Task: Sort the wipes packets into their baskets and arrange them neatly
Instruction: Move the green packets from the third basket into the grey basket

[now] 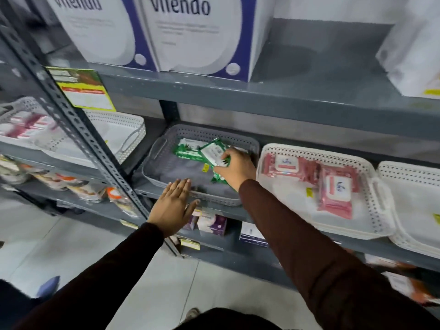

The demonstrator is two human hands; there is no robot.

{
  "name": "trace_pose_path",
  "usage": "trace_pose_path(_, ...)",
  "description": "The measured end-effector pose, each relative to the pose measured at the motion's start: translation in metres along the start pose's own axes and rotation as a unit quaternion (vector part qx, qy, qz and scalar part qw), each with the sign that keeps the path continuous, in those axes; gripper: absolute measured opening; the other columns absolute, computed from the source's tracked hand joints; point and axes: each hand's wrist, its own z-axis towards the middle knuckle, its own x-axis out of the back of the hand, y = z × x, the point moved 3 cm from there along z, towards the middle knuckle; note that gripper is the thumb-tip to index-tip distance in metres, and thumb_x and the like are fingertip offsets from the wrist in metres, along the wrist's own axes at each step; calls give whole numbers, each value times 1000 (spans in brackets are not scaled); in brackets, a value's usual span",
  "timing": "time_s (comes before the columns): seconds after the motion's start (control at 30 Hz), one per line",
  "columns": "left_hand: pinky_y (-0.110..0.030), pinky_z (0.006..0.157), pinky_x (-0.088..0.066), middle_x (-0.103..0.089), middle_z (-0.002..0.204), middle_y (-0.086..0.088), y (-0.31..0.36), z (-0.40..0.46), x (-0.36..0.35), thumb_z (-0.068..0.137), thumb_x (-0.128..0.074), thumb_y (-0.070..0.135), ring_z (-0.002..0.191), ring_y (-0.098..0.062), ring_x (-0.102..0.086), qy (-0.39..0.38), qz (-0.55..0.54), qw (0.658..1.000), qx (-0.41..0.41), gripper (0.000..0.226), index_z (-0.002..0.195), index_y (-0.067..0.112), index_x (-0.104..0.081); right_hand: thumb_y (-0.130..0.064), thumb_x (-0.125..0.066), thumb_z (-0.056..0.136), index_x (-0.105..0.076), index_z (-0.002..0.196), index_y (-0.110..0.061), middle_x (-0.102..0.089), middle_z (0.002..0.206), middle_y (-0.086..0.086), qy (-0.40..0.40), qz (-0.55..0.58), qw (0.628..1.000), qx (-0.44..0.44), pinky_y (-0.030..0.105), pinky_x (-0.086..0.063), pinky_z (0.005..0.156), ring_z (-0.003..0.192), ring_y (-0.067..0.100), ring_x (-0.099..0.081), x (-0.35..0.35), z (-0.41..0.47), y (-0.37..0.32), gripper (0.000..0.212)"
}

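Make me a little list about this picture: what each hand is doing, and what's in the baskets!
right hand: gripping a green wipes packet inside the grey basket
left hand: open and flat, at the grey basket's front edge
grey basket: another green packet lies at the back
cream basket: right of the grey one, holding pink wipes packets
shelf above: white boxes marked "vitendo"
shelf: grey metal

Shop: shelving [238, 91] w/ price tags [87, 92]
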Motion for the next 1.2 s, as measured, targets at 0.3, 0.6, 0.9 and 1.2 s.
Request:
trace_pose_path(0.3, -40, 120, -17, -36, 153, -17, -31, -7, 4, 98, -24, 55, 144, -31, -27, 6, -7, 1000, 12, 75, 150, 2, -29, -21, -54, 92, -65, 122, -22, -30, 156, 16, -117, -213, 967, 73, 49, -22, 116, 140, 39, -23, -73, 29, -35, 32)
trace_pose_path(0.6, -44, 117, -15, -34, 152, -23, 81, -7, -9, 99, -25, 53, 141, -39, -30, 26, -48, 998, -21, 76, 146, -6, -33, -24, -54, 87, -67, 117, -25, -58, 132, 6, 100, -96, 989, 45, 48, -38, 96, 122, 35, -45, 38, -21, 39, 33)
trace_pose_path(0.9, -46, 115, -21, -42, 148, -22, 246, 15, -24, 99, -28, 50, 139, -39, -34, 24, -45, 989, -139, 72, 141, -6, -42, -20, -56, 86, -68, 113, -20, -59, 126, 12, 238, -149, 940, -196, 47, -37, 94, 119, 38, -46, 217, -103, 234, 29)
trace_pose_path(1.2, -51, 115, -25, -42, 147, -24, 339, 21, -35, 99, -29, 44, 140, -39, -32, 18, -45, 984, -169, 68, 142, -7, -39, -44, -45, 92, 1, 156, -27, 1, 162, 24, 107, -176, 846, -492, 61, -16, 117, 149, 46, -2, 303, -145, 366, 80)
